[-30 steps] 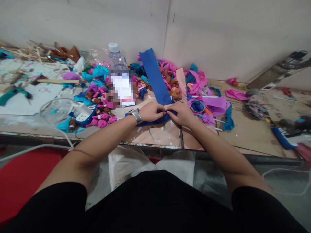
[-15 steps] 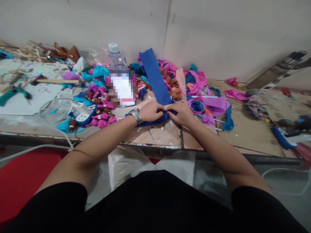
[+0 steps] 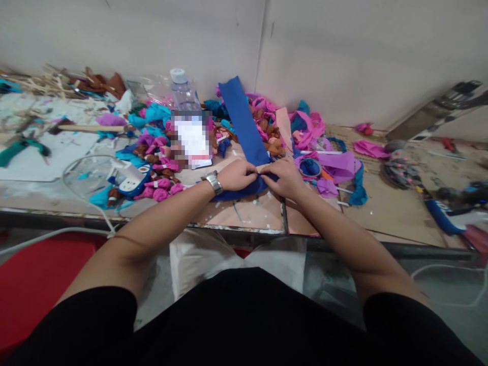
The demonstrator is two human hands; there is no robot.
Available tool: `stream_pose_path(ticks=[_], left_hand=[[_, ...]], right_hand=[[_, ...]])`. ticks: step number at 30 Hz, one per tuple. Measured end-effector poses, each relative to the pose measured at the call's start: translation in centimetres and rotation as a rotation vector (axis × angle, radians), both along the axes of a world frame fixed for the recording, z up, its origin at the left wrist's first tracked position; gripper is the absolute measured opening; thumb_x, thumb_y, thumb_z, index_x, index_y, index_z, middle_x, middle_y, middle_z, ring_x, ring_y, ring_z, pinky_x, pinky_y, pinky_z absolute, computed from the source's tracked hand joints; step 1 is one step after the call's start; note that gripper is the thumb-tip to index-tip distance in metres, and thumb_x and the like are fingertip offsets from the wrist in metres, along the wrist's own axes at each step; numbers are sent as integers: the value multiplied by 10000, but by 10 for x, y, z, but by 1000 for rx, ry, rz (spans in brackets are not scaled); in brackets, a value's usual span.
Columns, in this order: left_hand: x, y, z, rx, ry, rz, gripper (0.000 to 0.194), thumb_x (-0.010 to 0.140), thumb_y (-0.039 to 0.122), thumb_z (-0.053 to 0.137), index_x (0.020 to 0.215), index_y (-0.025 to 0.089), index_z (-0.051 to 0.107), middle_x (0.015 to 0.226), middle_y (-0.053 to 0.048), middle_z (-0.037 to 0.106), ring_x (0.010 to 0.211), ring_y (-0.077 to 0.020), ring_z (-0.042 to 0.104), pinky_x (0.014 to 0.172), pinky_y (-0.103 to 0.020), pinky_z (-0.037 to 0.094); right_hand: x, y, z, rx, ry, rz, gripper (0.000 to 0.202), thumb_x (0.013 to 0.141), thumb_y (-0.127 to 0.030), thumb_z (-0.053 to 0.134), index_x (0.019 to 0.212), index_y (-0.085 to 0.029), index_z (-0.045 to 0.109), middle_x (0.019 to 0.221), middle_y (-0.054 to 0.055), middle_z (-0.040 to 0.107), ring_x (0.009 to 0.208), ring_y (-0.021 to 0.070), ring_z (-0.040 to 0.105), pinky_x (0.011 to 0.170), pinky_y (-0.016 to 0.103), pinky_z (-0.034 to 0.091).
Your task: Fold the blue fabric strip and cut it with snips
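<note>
My left hand (image 3: 237, 175), with a metal watch at the wrist, pinches a dark blue strip of material (image 3: 240, 194) at the table's front. Close beside it, my right hand (image 3: 284, 177) grips the same strip, thumb and fingertips nearly touching those of the left. The strip lies curved under and below both hands. Just beyond the fingers a wide flat blue strip (image 3: 244, 119) rests slanting over a heap of pink and brown knotted pieces (image 3: 267, 124). A purple strip (image 3: 339, 165) and a round blue-filled ring (image 3: 310, 167) lie right of my right hand.
A phone (image 3: 193, 140) and a clear bottle (image 3: 185, 91) stand left of the blue strip. Further left are a power strip (image 3: 133, 182), a hammer (image 3: 91, 128) and green-handled pliers (image 3: 23, 150). A red stool (image 3: 46, 284) is at lower left. A wall closes off the back.
The blue strip between my hands has shifted slightly and lies a little flatter below the fingers. Both hands stay in nearly the same place.
</note>
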State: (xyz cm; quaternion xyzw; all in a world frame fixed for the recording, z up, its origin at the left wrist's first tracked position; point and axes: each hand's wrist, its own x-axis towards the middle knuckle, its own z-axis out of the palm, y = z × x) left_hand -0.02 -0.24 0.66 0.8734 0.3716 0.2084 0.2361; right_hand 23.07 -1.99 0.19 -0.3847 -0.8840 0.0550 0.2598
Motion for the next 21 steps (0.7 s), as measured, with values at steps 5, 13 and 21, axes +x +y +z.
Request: stream_pose_path(ticks=[5,13,21], left_hand=[[0,-1,2,21,8,-38,364,948,357,508,868,142,791,703,-26,698,621,-134,518,628,-290,341],[-1,0,0,20,11,-17,296,905,288,523,911,153,786,743,-32,720,639,-148,546,644,-300,355],[-1,2,-2,-6,-36,-23,289,921,303,528,900,150,772,754,-26,714,673,-149,557,662,-290,376]], right_hand=[[-1,0,-1,11,22,-1,132,935,-272,649,963,-233,772,955,54,821,931,271,695,941,454,385],[0,1,-4,22,-18,5,158,959,-252,629,1028,-251,771,1027,52,831,971,270,700,969,457,377],[1,1,-4,68,-64,11,198,986,-258,600,1063,-263,782,1056,60,829,997,274,679,969,472,363]])
